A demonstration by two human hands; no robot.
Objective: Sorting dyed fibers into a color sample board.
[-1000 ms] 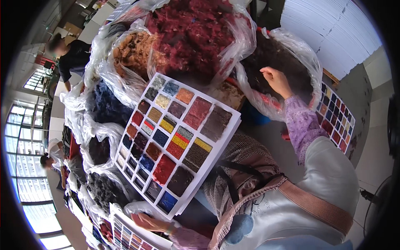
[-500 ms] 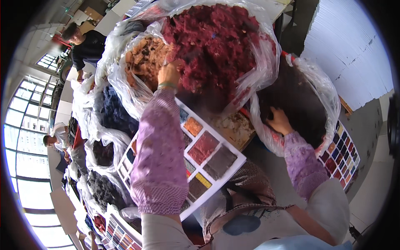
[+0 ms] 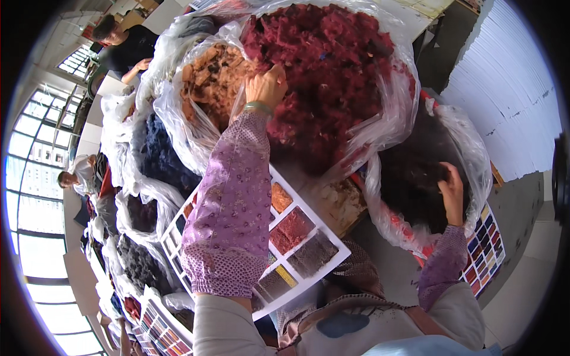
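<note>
My left hand (image 3: pixel 266 85) reaches up over the rim of a big clear plastic bag of dark red fibre (image 3: pixel 332 77), fingers curled at the edge between it and a bag of orange-brown fibre (image 3: pixel 211 80). What it grips is unclear. My right hand (image 3: pixel 452 188) rests inside a bag of dark brown fibre (image 3: pixel 415 178), fingers bent into the material. A white sample board with coloured fibre squares (image 3: pixel 297 237) lies on my lap, partly hidden under my purple left sleeve.
More clear bags of dark blue (image 3: pixel 157 157), maroon and grey fibre (image 3: pixel 136 264) line the left side. A second colour chart (image 3: pixel 487 252) lies at the right, another (image 3: pixel 157 329) at lower left. Other people (image 3: pixel 122 41) work at the far left.
My left hand left the sample board's lower edge and stretched up to the red bag's rim. My right hand moved down from the brown bag's rim into its fibre.
</note>
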